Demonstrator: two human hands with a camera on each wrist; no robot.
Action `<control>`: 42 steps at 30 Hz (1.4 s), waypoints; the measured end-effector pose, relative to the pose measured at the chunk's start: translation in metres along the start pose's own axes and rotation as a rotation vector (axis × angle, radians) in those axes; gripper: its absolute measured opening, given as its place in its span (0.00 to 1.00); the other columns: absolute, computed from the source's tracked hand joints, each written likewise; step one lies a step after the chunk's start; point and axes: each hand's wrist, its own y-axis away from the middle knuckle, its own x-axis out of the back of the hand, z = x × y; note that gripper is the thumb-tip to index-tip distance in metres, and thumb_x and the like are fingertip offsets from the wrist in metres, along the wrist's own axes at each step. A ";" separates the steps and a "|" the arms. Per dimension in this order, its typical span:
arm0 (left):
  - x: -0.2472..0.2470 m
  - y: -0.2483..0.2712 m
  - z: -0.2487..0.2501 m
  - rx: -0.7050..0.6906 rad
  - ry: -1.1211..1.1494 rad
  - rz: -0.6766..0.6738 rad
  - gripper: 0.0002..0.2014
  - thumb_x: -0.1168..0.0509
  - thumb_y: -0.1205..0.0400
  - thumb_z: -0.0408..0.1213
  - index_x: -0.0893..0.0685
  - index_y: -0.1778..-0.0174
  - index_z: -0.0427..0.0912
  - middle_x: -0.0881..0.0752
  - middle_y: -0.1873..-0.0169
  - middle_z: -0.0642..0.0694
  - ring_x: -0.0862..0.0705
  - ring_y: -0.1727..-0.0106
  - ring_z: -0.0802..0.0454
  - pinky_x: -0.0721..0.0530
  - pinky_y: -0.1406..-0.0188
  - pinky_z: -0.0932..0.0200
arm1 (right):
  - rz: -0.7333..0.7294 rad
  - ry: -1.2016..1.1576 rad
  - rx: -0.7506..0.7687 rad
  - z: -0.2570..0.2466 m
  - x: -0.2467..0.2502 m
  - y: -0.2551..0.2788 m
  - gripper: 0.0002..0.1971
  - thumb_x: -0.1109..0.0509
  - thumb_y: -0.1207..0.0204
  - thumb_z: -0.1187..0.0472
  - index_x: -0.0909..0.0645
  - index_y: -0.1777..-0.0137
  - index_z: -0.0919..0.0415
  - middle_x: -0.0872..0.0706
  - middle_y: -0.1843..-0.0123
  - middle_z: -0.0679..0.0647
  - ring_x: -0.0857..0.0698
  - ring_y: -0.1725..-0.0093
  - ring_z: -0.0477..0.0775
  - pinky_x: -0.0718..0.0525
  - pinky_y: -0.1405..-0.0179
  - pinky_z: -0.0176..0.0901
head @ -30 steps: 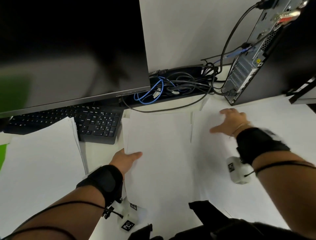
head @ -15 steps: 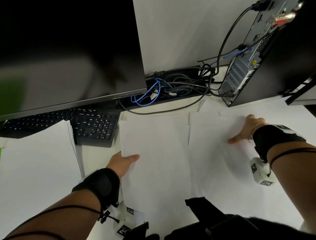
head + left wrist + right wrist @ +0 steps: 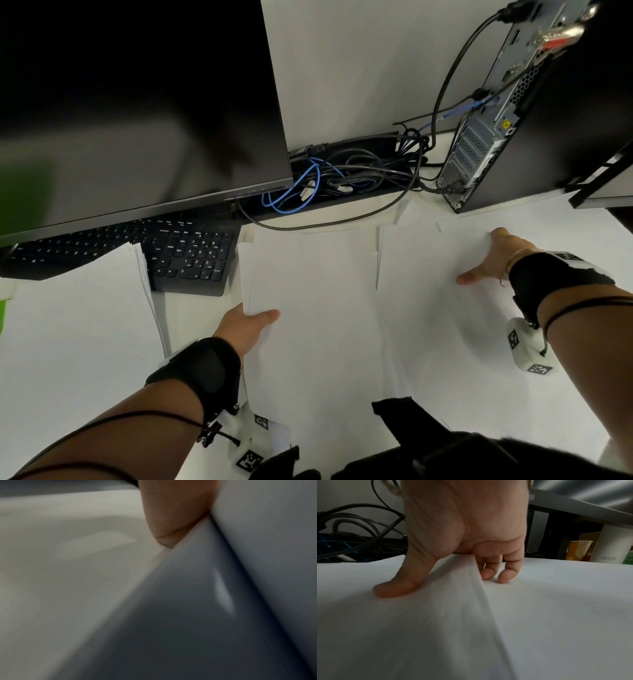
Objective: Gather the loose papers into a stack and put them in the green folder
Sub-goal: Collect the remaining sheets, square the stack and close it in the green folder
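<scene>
White papers cover the desk. My left hand (image 3: 248,323) pinches the left edge of the middle sheets (image 3: 315,308), thumb on top and fingers underneath; in the left wrist view a fingertip (image 3: 171,524) shows at the paper (image 3: 197,588). My right hand (image 3: 493,257) grips the right edge of the right-hand sheets (image 3: 428,274); in the right wrist view the thumb (image 3: 399,586) lies on top and the fingers (image 3: 503,574) curl under the lifted edge of the paper (image 3: 453,601). A further pile (image 3: 75,325) lies at the left. A sliver of the green folder (image 3: 2,315) shows at the left edge.
A black monitor (image 3: 137,102) stands at the back left over a keyboard (image 3: 185,257). Tangled cables (image 3: 342,178) lie behind the papers. A computer tower (image 3: 534,113) stands at the back right. A paper cup (image 3: 576,550) sits beyond the desk.
My right hand has slid right across the right-hand sheets to their far edge and taken hold of it. The left hand has kept its pinch on the middle sheets.
</scene>
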 end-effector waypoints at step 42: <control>0.001 0.001 -0.002 -0.026 -0.003 -0.016 0.16 0.25 0.27 0.35 0.17 0.45 0.43 0.12 0.47 0.42 0.14 0.46 0.43 0.18 0.42 0.51 | 0.043 -0.534 0.380 -0.117 -0.058 0.079 0.19 0.31 0.23 0.53 0.24 0.37 0.63 0.20 0.50 0.54 0.21 0.46 0.59 0.25 0.49 0.41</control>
